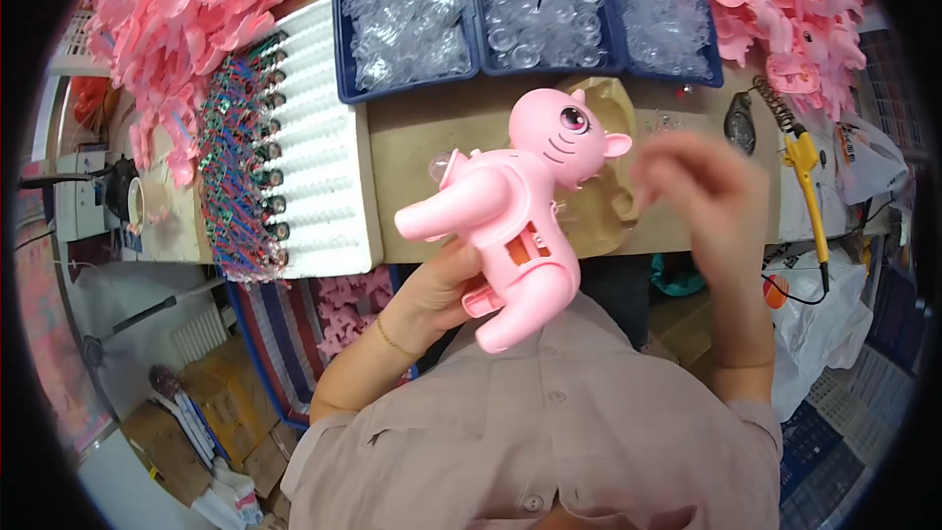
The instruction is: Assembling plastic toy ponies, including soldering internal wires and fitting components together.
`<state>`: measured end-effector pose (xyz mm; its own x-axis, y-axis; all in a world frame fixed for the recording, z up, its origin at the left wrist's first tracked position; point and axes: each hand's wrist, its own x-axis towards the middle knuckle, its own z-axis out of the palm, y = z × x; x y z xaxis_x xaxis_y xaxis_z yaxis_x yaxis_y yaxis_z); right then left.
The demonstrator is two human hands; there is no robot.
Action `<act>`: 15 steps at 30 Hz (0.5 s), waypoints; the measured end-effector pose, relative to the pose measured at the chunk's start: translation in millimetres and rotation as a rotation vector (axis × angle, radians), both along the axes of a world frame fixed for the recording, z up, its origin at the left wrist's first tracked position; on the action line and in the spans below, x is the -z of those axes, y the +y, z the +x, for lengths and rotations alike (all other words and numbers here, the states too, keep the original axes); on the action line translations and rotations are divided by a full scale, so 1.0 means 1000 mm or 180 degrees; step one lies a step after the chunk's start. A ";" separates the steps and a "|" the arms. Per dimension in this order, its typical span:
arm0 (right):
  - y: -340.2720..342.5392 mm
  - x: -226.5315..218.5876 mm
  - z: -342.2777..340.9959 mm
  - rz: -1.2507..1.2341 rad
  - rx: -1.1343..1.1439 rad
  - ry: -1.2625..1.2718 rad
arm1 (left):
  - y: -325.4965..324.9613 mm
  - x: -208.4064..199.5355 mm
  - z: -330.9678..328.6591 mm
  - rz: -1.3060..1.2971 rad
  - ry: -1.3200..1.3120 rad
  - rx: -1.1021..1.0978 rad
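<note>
A pink plastic toy animal (520,196), like a pony, is held up in front of my chest, tilted on its side. It has a large printed eye, a small ear and stubby legs. A cut-out in its body shows something orange inside, and a clear round part (442,166) sits by its back edge. My left hand (446,285) grips it from below and behind, most fingers hidden by the toy. To the right of the toy's head, my right hand (702,182) is raised, apart from it and smeared by motion. Behind the head lies a tan moulded plastic piece (610,221).
Blue bins (473,69) of clear plastic parts line the table's back. A white ridged foam tray (334,157) with wired parts (240,167) stands left. Pink parts pile up at far left (186,0) and far right (785,0). A yellow-handled soldering iron (805,162) hangs at right.
</note>
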<state>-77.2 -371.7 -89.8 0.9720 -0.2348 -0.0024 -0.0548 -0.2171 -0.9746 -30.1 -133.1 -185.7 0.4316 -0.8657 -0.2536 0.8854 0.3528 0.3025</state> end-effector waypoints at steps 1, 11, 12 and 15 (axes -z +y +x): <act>0.007 -0.001 -0.009 0.0022 -0.0363 0.0136 | -0.001 0.000 -0.001 -0.0037 -0.0112 -0.0038; 0.059 0.035 -0.015 0.0638 -0.0253 0.0277 | 0.004 -0.010 -0.021 0.0699 -0.0567 -0.0395; 0.063 0.035 -0.016 0.0648 -0.0270 0.0282 | 0.004 -0.008 -0.022 0.0526 -0.0591 -0.0526; 0.071 0.037 -0.015 -0.0565 -0.0428 -0.0529 | 0.003 -0.011 -0.019 0.1147 -0.1161 -0.0349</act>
